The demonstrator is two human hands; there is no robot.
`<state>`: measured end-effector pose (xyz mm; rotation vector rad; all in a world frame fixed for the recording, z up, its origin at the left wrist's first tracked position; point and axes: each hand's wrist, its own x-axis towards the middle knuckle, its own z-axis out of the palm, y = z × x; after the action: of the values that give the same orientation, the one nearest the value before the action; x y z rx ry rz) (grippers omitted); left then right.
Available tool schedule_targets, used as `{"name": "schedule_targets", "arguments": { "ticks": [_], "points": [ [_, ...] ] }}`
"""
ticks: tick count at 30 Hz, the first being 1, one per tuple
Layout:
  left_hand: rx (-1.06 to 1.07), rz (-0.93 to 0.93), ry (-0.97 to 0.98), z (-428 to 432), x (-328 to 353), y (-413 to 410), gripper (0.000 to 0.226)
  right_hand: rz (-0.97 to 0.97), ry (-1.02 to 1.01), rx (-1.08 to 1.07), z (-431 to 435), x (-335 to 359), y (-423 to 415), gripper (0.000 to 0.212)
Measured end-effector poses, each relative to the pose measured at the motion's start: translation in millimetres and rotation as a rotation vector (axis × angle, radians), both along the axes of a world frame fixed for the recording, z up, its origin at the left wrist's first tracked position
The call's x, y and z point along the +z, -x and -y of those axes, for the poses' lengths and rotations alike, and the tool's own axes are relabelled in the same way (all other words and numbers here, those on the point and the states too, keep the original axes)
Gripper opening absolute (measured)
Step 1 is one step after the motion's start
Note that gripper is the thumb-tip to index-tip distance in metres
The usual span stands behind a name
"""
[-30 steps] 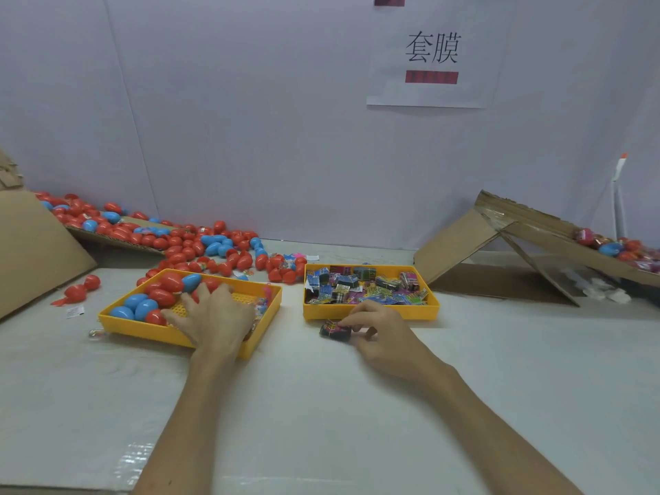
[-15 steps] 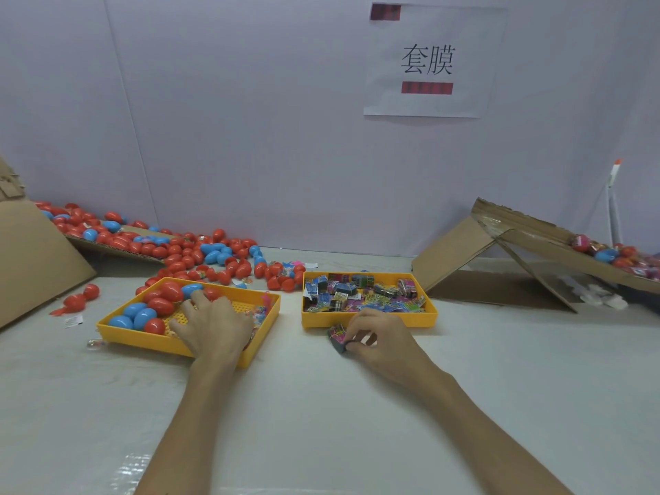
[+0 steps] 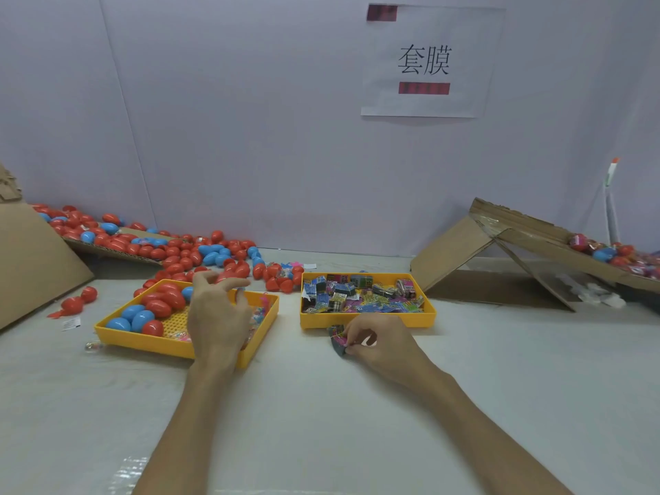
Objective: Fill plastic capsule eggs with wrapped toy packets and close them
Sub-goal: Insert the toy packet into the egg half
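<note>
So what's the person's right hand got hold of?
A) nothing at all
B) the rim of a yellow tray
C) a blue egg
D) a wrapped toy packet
D: the right hand pinches a dark wrapped packet between its fingertips, just in front of the packet tray.

A paper sign (image 3: 428,62) hangs on the far wall (image 3: 232,119). Folded cardboard (image 3: 460,259) stands far right, a cardboard sheet (image 3: 32,259) far left.
</note>
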<state>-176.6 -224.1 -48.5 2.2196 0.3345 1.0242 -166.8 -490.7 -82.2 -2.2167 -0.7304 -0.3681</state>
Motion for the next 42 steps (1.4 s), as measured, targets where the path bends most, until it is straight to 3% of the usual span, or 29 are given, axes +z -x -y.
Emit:
{"name": "schedule_targets", "arguments": {
  "ticks": [3, 6, 13, 18, 23, 31, 42],
  "points": [
    [-0.245, 0.200, -0.055, 12.6, 4.6, 1.5, 0.023, -0.025, -0.006, 0.002, 0.2, -0.7, -0.1, 0.031],
    [-0.483, 0.244, -0.053, 35.7, 4.5, 5.6, 0.030, -0.065, -0.002, 0.003, -0.4, -1.9, -0.5, 0.021],
    [-0.930, -0.070, -0.175, 77.6, -20.7, 12.8, 0.049, -0.094, -0.033, -0.018, -1.8, -1.6, 0.0, 0.021],
    [-0.913, -0.183, -0.178, 79.0, -32.6, 8.0, 0.054, -0.071, -0.039, 0.003, -2.0, 1.1, 1.5, 0.023],
    [-0.851, -0.183, -0.169, 79.3, -38.3, 3.3, 0.044, -0.042, -0.024, 0.012, -1.3, 1.6, 1.8, 0.020],
    [-0.903, -0.172, -0.106, 78.1, -40.2, -0.2, 0.046, 0.026, -0.022, -0.006, -1.6, 4.2, 2.6, 0.019],
    [-0.901, -0.184, -0.046, 77.9, -40.9, -1.9, 0.040, -0.015, -0.015, -0.006, -1.4, 8.2, 4.1, 0.021]
  ]
}}
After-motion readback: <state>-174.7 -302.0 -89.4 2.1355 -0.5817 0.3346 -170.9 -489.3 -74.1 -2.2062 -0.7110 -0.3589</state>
